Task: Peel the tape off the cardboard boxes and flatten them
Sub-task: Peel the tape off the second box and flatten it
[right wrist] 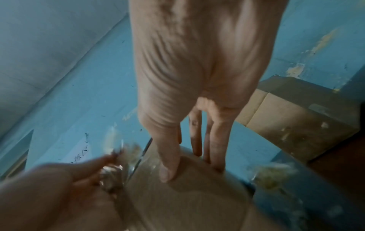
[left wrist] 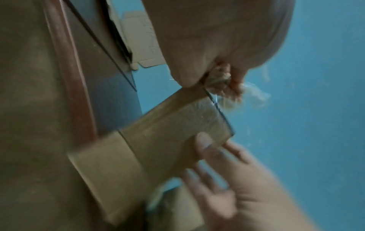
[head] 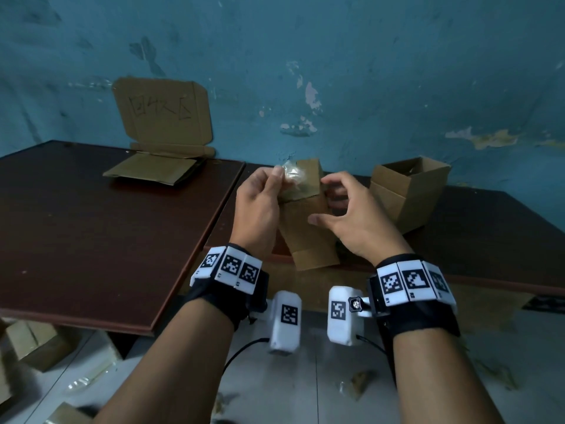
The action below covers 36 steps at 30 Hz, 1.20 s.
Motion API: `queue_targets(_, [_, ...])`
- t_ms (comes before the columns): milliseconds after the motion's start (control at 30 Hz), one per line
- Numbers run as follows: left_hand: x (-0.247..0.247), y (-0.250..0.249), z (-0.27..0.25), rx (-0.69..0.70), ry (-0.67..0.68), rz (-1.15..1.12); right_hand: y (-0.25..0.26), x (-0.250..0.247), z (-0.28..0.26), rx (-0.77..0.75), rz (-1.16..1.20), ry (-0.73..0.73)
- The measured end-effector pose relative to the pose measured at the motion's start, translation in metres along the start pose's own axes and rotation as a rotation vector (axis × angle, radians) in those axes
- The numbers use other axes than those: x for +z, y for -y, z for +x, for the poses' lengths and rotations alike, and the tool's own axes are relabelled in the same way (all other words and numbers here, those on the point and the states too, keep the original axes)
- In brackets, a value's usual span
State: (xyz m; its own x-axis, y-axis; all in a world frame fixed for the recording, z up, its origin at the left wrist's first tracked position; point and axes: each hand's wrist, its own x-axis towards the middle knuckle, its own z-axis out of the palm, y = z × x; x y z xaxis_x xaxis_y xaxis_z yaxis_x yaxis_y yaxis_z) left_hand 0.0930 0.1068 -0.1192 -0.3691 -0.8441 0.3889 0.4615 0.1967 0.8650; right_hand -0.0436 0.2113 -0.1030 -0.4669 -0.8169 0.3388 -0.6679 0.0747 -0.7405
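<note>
Held up over the near edge of the dark brown table (head: 91,228): a flattened cardboard box (head: 308,228), gripped by the right hand (head: 351,215) with thumb on the near face and fingers behind. Pinched between thumb and fingertips of the left hand (head: 260,206): a crumpled wad of clear tape (head: 292,174), just at the box's top left corner. Further right on the table an open cardboard box (head: 409,191); back left a stack of flattened cardboard (head: 153,169) below a cardboard sign (head: 162,111) leaning on the blue wall (head: 367,71).
</note>
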Motion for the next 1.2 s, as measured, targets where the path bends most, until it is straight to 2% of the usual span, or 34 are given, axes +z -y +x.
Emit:
queue_targets(100, [0.004, -0.014, 0.003, 0.011, -0.059, -0.245, -0.005, 0.008, -0.002, 0.063, 0.133, -0.001])
queue_targets(267, [-0.004, -0.018, 0.007, -0.087, -0.119, -0.353, 0.002, 0.019, -0.005, 0.065, 0.133, -0.012])
queue_targets(433, [-0.011, -0.013, 0.004, -0.065, -0.049, -0.179, 0.013, 0.017, -0.006, 0.048, 0.088, 0.015])
queue_targets(733, [-0.012, -0.005, 0.005, -0.049, 0.016, -0.117, 0.018, 0.02, -0.002, 0.027, 0.052, -0.029])
queue_targets(900, [-0.007, 0.001, 0.006, -0.012, 0.012, -0.06, 0.015, 0.017, 0.0, -0.079, 0.065, -0.065])
queue_targets(1100, [-0.008, 0.012, 0.009, 0.076, 0.013, 0.131, 0.013, 0.017, 0.003, -0.152, 0.016, -0.075])
queue_targets(1200, [-0.008, 0.016, 0.01, 0.091, 0.042, 0.231, 0.016, 0.018, 0.002, -0.202, -0.018, -0.146])
